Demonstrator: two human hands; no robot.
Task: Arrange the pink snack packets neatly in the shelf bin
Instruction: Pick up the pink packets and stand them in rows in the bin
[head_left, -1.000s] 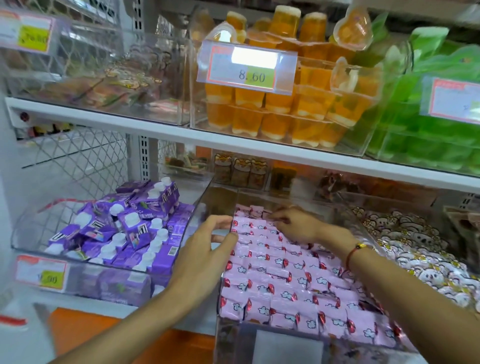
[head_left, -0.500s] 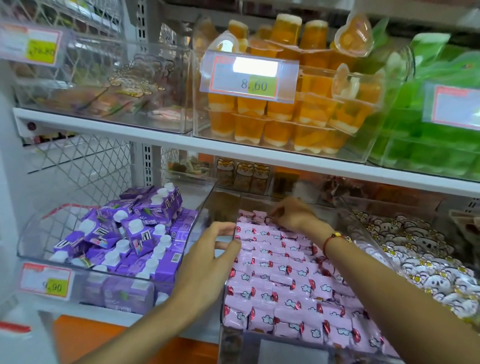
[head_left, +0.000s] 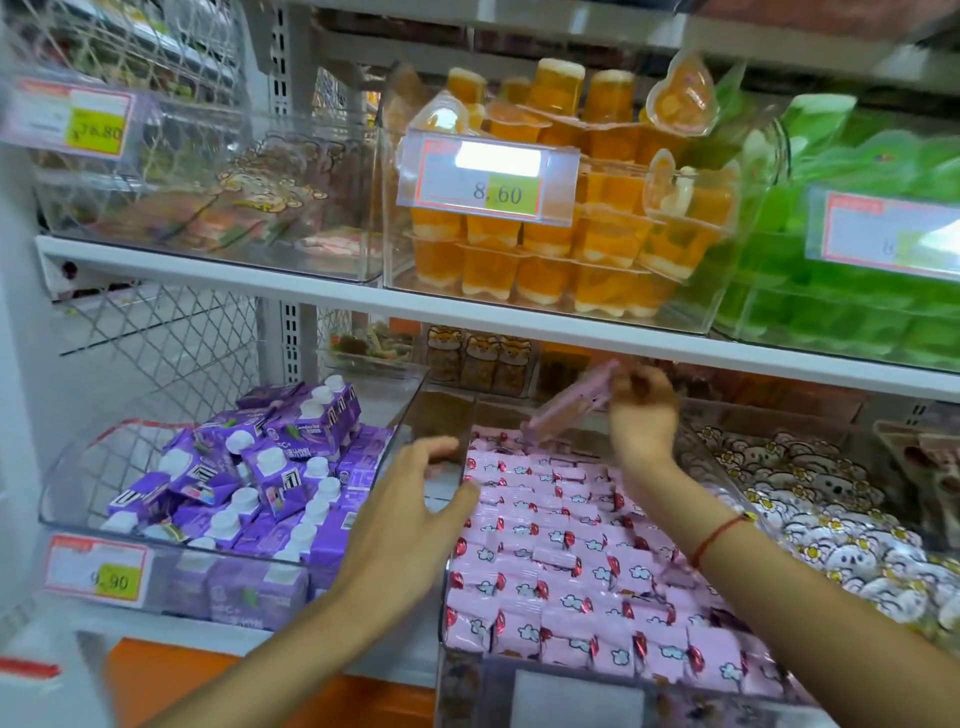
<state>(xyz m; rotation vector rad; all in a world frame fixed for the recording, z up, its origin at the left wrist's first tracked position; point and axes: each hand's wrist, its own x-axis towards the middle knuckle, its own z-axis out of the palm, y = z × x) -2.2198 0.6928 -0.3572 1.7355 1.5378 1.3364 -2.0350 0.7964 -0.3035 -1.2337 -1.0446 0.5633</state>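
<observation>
Rows of pink snack packets (head_left: 576, 566) with cloud prints fill a clear shelf bin (head_left: 457, 686) on the lower shelf. My right hand (head_left: 641, 415) is raised over the bin's back end and pinches a few pink packets (head_left: 566, 405), lifted and tilted above the rows; they look blurred. My left hand (head_left: 410, 519) lies along the bin's left wall with fingers spread, thumb touching the packets at the left edge, holding nothing.
Purple drink cartons (head_left: 244, 483) fill the bin to the left. White bear-print packets (head_left: 841, 519) lie in the bin to the right. The shelf above (head_left: 467, 312) carries orange jelly cups (head_left: 561, 249) and green packs (head_left: 852, 270), hanging low over the bin's back.
My right hand has lifted a few pink packets off the back rows and raised them. The left hand stayed at the bin's left wall. The camera moved closer.
</observation>
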